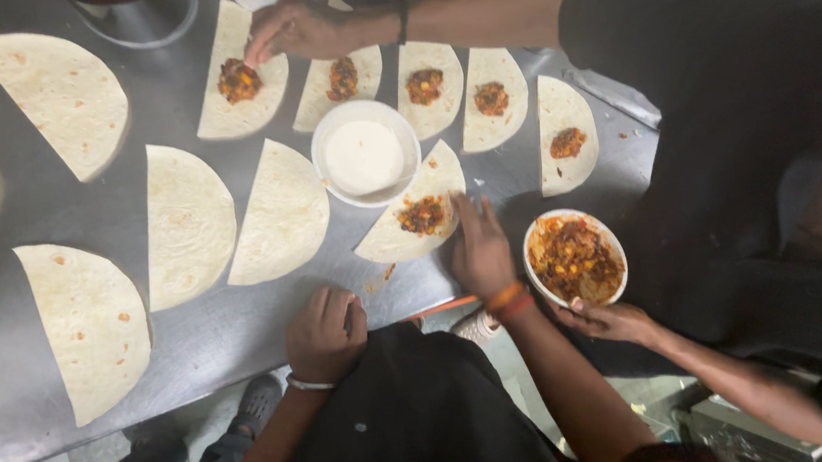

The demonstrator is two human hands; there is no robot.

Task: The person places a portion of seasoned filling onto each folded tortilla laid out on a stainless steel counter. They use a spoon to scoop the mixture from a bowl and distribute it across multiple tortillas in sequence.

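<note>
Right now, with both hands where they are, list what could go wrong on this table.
1. The right hand presses on a filled tortilla half that touches the white sauce bowl; a slide could nudge the bowl or smear filling.
2. The filling bowl sits at the steel table edge, steadied only by a co-worker's hand; it might tip off.
3. The left hand curls on the table edge near plain tortilla halves, which could get dragged.
</note>
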